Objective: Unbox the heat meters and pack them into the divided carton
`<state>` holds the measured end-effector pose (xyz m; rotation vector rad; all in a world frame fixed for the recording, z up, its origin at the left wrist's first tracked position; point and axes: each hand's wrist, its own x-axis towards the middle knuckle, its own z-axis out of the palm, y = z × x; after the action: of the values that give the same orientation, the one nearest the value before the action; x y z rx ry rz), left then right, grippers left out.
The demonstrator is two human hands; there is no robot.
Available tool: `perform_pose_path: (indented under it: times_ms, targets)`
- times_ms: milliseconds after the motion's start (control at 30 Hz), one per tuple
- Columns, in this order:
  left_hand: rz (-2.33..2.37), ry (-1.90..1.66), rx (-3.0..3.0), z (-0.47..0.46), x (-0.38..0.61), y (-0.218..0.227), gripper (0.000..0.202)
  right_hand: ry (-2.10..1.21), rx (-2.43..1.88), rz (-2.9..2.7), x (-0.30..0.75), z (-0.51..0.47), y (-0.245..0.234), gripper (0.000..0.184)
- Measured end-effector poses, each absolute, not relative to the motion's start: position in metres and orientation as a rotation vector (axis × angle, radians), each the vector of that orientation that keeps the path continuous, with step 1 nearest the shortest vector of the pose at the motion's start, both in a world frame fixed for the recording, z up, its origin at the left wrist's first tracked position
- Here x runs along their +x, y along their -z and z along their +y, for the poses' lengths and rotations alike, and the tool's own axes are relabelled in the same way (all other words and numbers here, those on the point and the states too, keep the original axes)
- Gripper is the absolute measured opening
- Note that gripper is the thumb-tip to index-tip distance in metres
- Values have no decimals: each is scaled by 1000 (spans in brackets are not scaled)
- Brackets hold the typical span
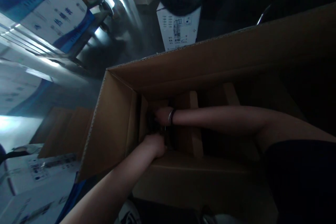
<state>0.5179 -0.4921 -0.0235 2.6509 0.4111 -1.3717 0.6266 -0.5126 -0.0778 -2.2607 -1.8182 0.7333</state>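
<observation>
Both my hands reach down into a long open cardboard box (115, 112), in the narrow compartment at its left end. There, a dark object (152, 121) lies in deep shadow, and its kind does not show. My left hand (155, 144) is closed at the near side of it, fingertips hidden. On the far side my right hand (163, 114), with a dark band and a light band at the wrist, is curled against the same object. Just right of the hands stands an upright cardboard divider (195, 126).
A second divider (231, 94) stands further right in the box. Beyond the far wall is a white printed carton (181, 29). Blue-and-white cartons (60, 15) sit on a cart at upper left. Cardboard flaps (65, 129) and more white cartons (39, 175) are at lower left.
</observation>
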Motion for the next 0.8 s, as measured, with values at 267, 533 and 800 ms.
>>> perform_pose_path:
  times_ms: [267, 533, 800]
  targets:
    - [850, 472, 3155, -483, 502, -26, 48, -463, -2100, -1860, 604, -551, 130, 76]
    - [1118, 756, 2587, -471, 537, -9, 62, -606, -2100, -1943, 626, -543, 122, 55]
    - [1162, 290, 2056, -462, 547, 22, 54, -354, -2096, -1868, 626, -537, 119, 74]
